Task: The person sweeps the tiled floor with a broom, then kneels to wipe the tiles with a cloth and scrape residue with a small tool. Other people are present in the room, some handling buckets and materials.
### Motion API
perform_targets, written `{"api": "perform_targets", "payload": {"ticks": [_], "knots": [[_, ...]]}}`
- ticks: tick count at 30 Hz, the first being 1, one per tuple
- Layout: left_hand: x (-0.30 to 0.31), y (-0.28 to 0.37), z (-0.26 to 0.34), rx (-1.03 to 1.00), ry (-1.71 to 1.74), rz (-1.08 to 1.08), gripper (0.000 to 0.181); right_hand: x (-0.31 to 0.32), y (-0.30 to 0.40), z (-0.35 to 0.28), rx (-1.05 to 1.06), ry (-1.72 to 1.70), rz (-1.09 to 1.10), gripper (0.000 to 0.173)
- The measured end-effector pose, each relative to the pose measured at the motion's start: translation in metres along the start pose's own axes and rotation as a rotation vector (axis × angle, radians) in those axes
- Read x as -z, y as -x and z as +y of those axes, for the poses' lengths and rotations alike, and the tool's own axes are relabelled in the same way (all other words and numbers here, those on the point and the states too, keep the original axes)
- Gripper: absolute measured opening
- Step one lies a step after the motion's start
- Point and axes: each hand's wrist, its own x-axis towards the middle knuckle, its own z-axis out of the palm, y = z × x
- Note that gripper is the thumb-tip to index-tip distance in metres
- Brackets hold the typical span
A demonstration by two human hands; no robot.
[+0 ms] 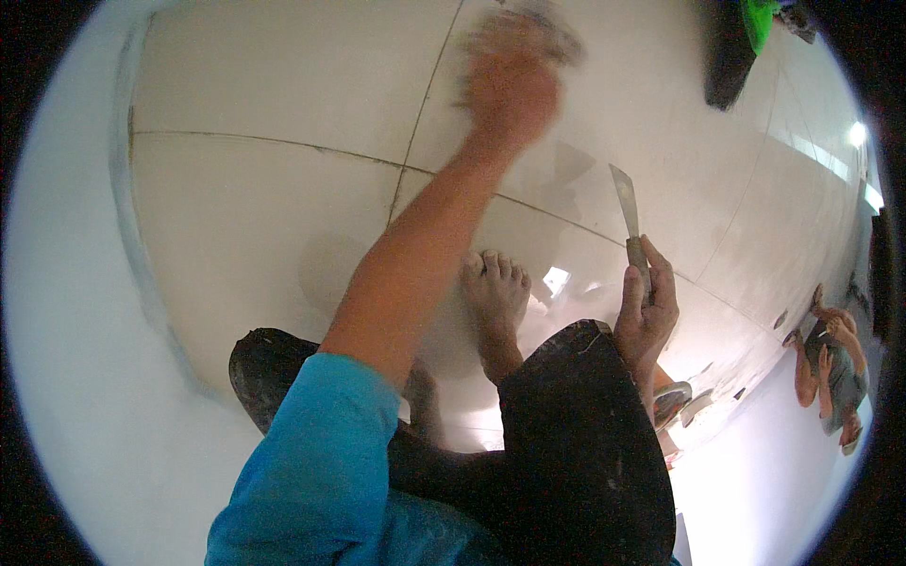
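My left hand (513, 92), blurred by motion, is low over the tiled floor beyond my bare foot. Its fingers are closed around a grey, ragged thing (555, 32), perhaps a rag or pad; the blur hides what it is. In my right hand (648, 311), beside my knee, is a scraper knife (624, 201). Its thin blade has a slanted end and points away from me, with my fingers around the handle. Pale floor tiles (269, 233) lie under both hands, with dark joint lines crossing left of my forearm.
A pale wall (71, 283) curves along the left. At far right a person (835, 368) crouches on the floor. Another person's dark-clad leg (729, 64) and green garment (759, 25) show at top right. Partly hidden objects (683, 407) are behind my right wrist.
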Motion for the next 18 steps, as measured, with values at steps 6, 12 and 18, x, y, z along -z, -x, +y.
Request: {"api": "perform_targets", "payload": {"ticks": [6, 12, 18], "knots": [[-0.026, 0.057, -0.024, -0.701, -0.022, 0.101, 0.042, 0.006, -0.004, 0.010, -0.040, -0.057, 0.198, 0.036], [0.038, 0.029, -0.090, -0.239, -0.293, 0.292, 0.057, -0.001, -0.003, -0.003, -0.155, -0.173, 0.104, 0.037], [0.060, 0.008, -0.081, -0.185, -0.105, 0.240, 0.056, -0.006, -0.010, -0.017, -0.103, -0.101, 0.025, 0.034]]}}
